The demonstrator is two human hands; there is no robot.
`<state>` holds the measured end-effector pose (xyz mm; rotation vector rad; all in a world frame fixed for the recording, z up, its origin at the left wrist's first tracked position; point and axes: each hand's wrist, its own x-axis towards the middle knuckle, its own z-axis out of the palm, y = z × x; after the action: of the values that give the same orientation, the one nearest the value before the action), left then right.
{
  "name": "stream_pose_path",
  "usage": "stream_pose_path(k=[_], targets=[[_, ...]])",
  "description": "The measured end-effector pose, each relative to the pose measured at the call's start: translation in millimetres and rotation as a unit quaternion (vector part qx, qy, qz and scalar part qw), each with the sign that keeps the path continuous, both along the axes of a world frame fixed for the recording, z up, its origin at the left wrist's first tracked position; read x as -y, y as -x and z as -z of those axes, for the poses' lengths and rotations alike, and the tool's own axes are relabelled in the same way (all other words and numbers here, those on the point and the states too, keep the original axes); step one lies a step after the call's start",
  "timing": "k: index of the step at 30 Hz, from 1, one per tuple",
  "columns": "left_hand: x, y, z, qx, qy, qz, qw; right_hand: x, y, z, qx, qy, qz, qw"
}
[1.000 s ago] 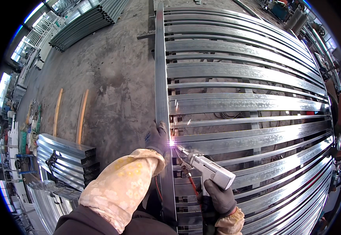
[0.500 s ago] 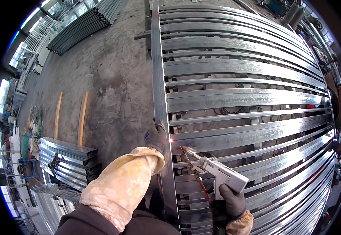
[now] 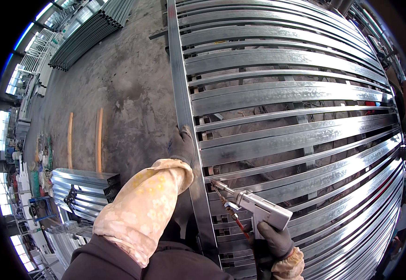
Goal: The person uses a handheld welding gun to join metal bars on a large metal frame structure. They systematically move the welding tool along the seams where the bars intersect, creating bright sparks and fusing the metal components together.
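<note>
- So the right hand [image 3: 275,242], in a dark glove, sits at the lower right of centre, fingers curled closed around the grip of a silver pistol-shaped welding gun [image 3: 269,210].
- The gun lies just above that hand in the frame, body slanting up and left, nozzle pointing at the long metal rail [image 3: 182,93] near the middle. The tip is right by the spot where a thin crossbar meets the rail; can't tell if it's actually touching. No glow or sparks there.
- Left hand [image 3: 182,145], also dark-gloved, is on the rail's left side around the centre, up and left of the nozzle. Thumb shows along the edge, but most of the fingers are out of sight, so no clue how far it's closed or whether it's gripping or just resting.
- Wide and narrow crossbars [image 3: 277,92] fill the right half; their far ends get murky near the dark fisheye rim.
- A pale floral sleeve [image 3: 144,200] covers the left forearm and blocks some floor. The right cuff [image 3: 288,265] gets chopped by the bottom edge.
- A thin red line [image 3: 241,227] runs beside the gun, then gets lost near the right hand.
</note>
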<state>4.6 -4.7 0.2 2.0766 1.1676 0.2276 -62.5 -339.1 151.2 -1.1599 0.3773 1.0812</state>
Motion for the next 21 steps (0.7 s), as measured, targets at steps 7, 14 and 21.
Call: stream_pose_path(k=[7, 14, 21], targets=[[-4, 0, 4, -0.020, -0.005, 0.014, 1.000, -5, -5, 6, 0.021, -0.013, -0.030, 0.999], [-3, 0, 5, -0.037, 0.000, 0.013, 0.999, -3, -3, 16, 0.012, -0.019, -0.028, 0.999], [-5, -1, 8, -0.015, 0.004, 0.016, 1.000, -4, -6, 14, 0.006, -0.009, -0.030, 0.999]])
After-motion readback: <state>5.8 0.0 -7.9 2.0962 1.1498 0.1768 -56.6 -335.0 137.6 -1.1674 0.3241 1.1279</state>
